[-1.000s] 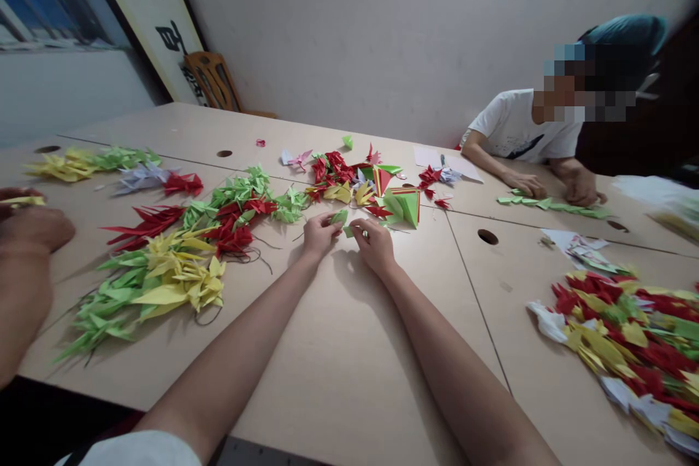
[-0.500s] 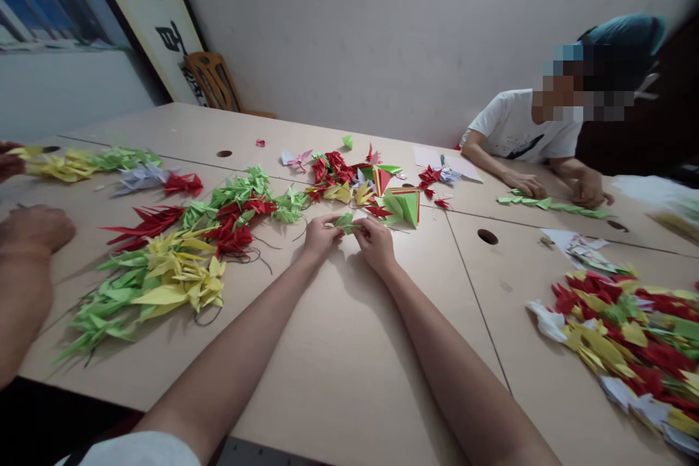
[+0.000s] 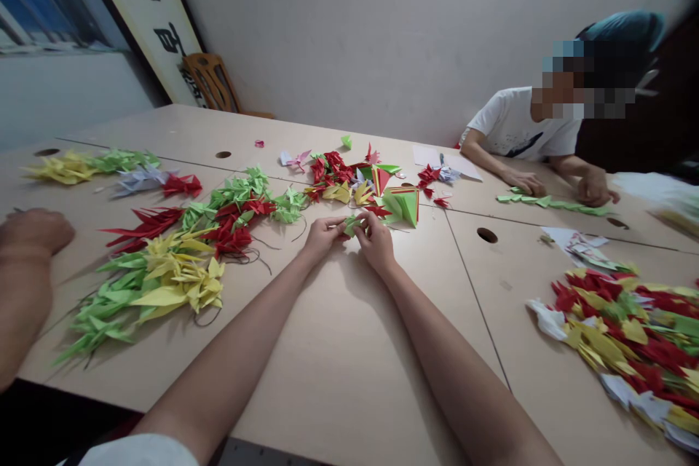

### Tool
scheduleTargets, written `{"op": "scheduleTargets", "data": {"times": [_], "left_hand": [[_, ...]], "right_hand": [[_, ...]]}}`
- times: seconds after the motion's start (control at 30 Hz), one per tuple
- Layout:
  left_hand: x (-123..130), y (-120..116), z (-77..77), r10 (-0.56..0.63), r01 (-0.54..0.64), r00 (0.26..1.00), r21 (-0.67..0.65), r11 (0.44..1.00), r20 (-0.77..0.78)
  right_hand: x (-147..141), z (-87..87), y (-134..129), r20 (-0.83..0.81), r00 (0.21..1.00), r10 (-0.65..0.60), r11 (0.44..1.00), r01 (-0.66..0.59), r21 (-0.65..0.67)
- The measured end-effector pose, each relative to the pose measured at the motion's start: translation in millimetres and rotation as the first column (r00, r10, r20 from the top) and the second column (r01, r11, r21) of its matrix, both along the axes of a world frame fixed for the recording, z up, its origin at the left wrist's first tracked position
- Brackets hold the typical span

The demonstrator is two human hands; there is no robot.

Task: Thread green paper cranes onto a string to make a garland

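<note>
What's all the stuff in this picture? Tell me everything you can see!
Table: one, pale tan, under everything
Folded paper heaps: several, red, yellow and green, on the table's left and right
Green paper string: one, green, by the co-worker
Co-worker: one, white T-shirt, far side
Wooden chair: one, brown, far corner
Calligraphy board: one, cream, leaning on the wall
Green paper piece: one, green, between the hands
Left hand: one, bare, pinching it
Right hand: one, bare, pinching it

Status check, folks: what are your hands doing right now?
Left hand, right hand: pinching small green paper piece. Red paper cranes off to the left. Green paper triangle just ahead.
</note>
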State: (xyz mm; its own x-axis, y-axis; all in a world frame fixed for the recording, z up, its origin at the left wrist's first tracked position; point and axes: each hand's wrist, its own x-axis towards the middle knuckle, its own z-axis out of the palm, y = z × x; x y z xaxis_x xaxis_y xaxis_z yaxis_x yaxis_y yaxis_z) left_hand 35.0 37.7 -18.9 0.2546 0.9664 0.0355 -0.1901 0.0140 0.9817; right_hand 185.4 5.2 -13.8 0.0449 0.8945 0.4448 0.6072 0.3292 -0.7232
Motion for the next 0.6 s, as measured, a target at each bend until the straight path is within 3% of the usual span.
{"op": "scheduleTargets", "data": {"times": [0.1,0.23,0.4,0.6], "left_hand": [[1.7,0.1,-0.9,0.014,-0.010,0.999,0.088,0.996,-0.037],[1.8,-1.2,-0.5,0.094,-0.046,0.975,0.234,0.971,-0.200],[1.3,-1.9,-0.9,0.139,-0.089,0.962,0.209,0.974,-0.236],[0.0,0.0,-1.8,0.323,-0.299,0.901,0.127,0.946,-0.289]], "right_hand": [[1.1,-0.7,0.7,-0.008,1.000,-0.022,1.000,0.022,0.008],[0.0,-1.2,1.3,-0.049,0.999,-0.007,1.000,0.008,0.008],[-2.9,1.9,-2.7,-0.058,0.997,0.053,0.999,-0.053,0.008],[8.4,3.0,-4.0,-0.271,0.937,-0.221,0.954,0.265,0.138]]}}
